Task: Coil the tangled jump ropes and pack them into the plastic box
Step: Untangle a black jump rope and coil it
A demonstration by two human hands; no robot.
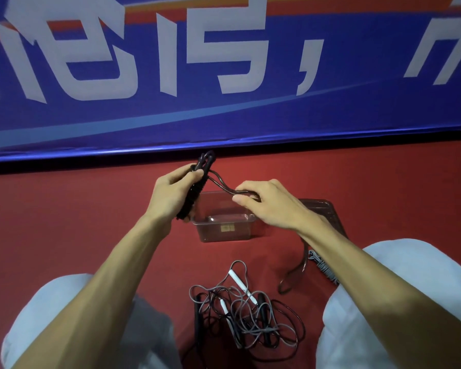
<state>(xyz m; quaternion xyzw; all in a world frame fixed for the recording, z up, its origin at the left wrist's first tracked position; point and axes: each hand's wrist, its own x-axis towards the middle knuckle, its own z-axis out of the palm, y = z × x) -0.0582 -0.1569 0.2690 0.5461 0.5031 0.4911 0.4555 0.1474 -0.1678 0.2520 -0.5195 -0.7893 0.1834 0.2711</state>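
Above the plastic box (210, 233), our left grip (171, 194) clutched the black coil (195, 194) and our right grip (266, 206) pinched its loose tail (219, 185). A slackened pinch, we judged, could unravel it.

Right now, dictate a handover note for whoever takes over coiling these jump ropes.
Left hand grips the black rope bundle, mostly wound.
Right hand pinches its loose strand.
The clear plastic box sits open below the hands with no rope visible inside. Its lid lies to the right.
Left to do: finish this wrap and pack it, then untangle the pile of grey and black ropes between the knees.
A grey coiled rope by the right forearm is still unpacked.
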